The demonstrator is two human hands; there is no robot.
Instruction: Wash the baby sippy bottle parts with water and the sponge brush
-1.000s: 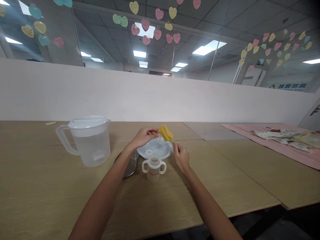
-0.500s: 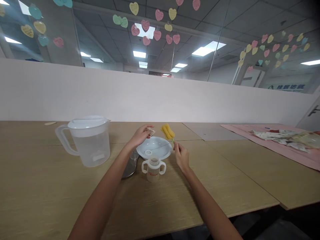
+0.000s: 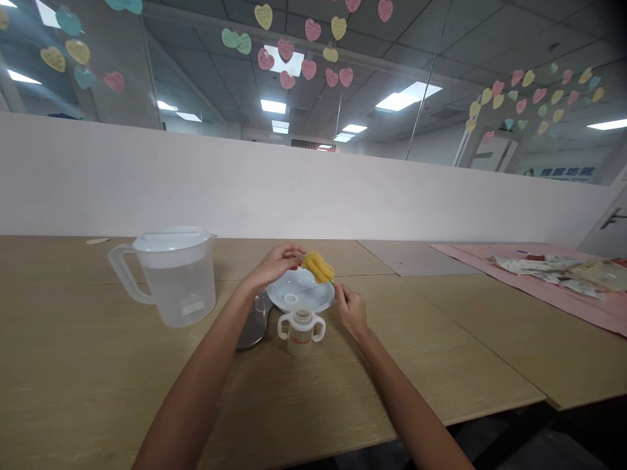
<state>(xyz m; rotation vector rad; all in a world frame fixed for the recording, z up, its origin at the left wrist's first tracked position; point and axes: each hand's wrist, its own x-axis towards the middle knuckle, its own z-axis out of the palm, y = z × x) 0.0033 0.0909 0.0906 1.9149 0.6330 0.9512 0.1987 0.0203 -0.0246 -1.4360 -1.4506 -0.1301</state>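
Observation:
My right hand [image 3: 350, 308] pinches the thin handle of a yellow sponge brush [image 3: 318, 266], whose head hangs over the far rim of a white bowl [image 3: 313, 297]. My left hand [image 3: 277, 262] is closed on a small clear piece, held against the tip of the sponge head. A small white ring [image 3: 290, 299] lies in the bowl. In front of the bowl stands a small two-handled bottle [image 3: 300, 330] without its top.
A clear lidded pitcher [image 3: 171, 274] stands at the left on the wooden table [image 3: 98, 378]. A metal lid or plate [image 3: 252, 323] lies beside the bowl. A pink cloth [image 3: 553, 287] with packets lies at the far right. A white partition runs behind.
The sponge brush has dropped and shifted left, back onto the small piece in my left hand, after having been drawn apart half a second ago. My right hand lowered slightly.

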